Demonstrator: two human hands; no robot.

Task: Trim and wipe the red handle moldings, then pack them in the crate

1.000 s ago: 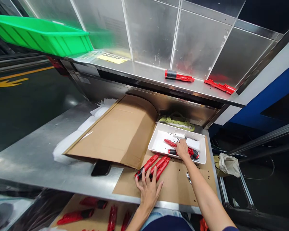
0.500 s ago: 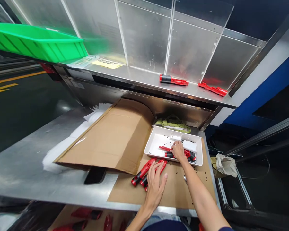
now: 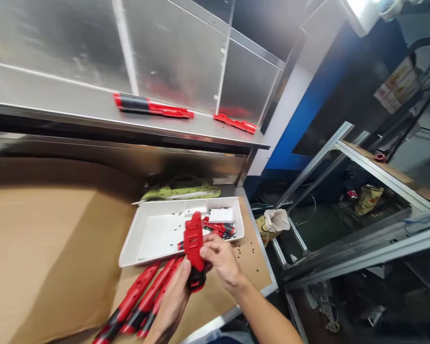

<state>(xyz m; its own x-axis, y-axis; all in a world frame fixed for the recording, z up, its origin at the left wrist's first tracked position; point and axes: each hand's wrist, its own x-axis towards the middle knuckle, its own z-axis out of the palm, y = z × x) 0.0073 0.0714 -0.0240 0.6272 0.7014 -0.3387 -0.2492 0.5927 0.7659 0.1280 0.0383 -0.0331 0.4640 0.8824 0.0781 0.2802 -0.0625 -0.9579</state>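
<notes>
A red plastic housing with a black lower end (image 3: 194, 239) is held up in front of me, tilted, over the near edge of a white tray (image 3: 133, 239). My left hand (image 3: 172, 301) is closed on its black end, thumb along the side. With bent fingers, my right hand (image 3: 222, 262) grips the housing's right side; whether a small piece is pinched there I cannot tell. Several similar red-and-black housings (image 3: 143, 298) lie side by side on the cardboard, left of my left hand. Inside the tray are more red parts (image 3: 220, 228), a white block (image 3: 221, 215) and small dark bits.
A large cardboard box (image 3: 53, 248) fills the left side. On the steel shelf (image 3: 75, 102) lie a red-and-black housing (image 3: 152, 106) and a slim red part (image 3: 234, 123). A green pouch (image 3: 181, 192) sits behind the tray. Metal framing (image 3: 361, 248) stands at right.
My right hand has lifted out of the tray, and the red-and-black housing is now raised between both hands. My left hand has left the row of housings. The view has turned right and moved closer.
</notes>
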